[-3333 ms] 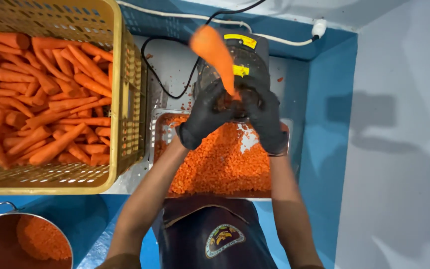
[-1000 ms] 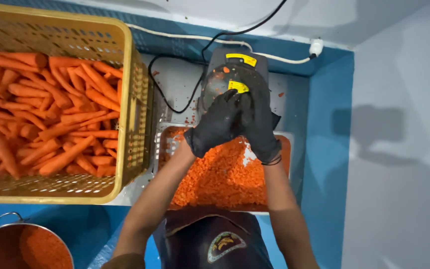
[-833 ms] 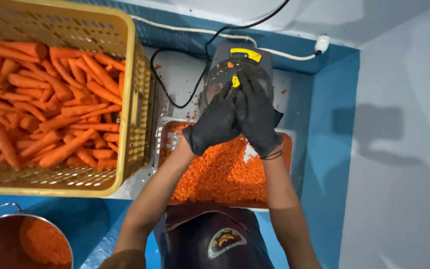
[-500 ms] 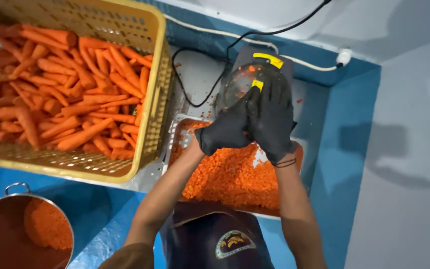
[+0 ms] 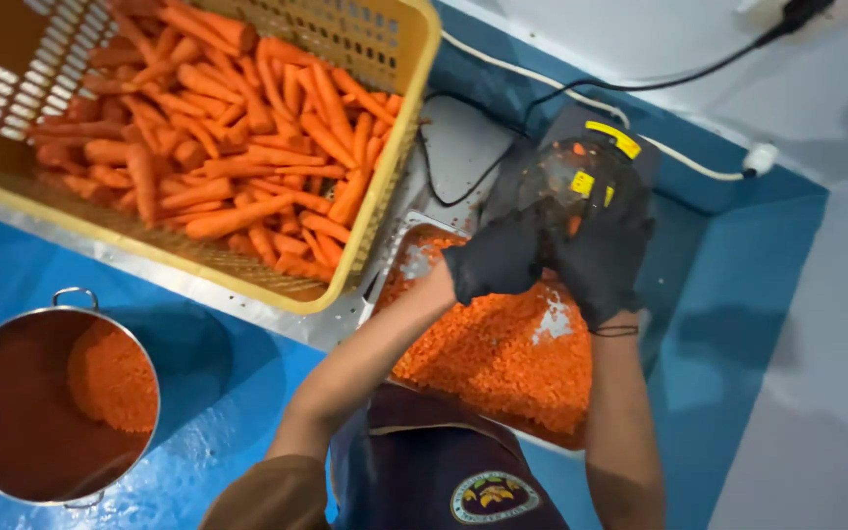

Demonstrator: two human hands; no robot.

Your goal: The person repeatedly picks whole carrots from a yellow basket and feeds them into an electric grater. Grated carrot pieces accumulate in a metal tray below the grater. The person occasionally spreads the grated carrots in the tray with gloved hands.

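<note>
Both my hands wear black gloves and are pressed side by side on the top opening of a dark electric dicing machine (image 5: 589,162) with yellow labels. My left hand (image 5: 495,263) is curled against the opening's left side. Over the right side lies my right hand (image 5: 601,260). A sliver of orange (image 5: 571,224) shows between them; whether either hand grips it is hidden. Below the machine a metal tray (image 5: 412,224) holds a heap of diced carrot (image 5: 503,344).
A yellow plastic basket (image 5: 385,196) full of whole carrots (image 5: 238,157) stands at the upper left on a metal ledge. A steel pot (image 5: 12,402) with diced carrot (image 5: 115,378) sits on the blue floor, lower left. A black cable (image 5: 463,186) runs behind the machine. Blue walls enclose the right side.
The long carrot held above the machine 3.3 s ago has gone down into it. My hands stay on the opening; my view has swung, so basket and pot sit further right.
</note>
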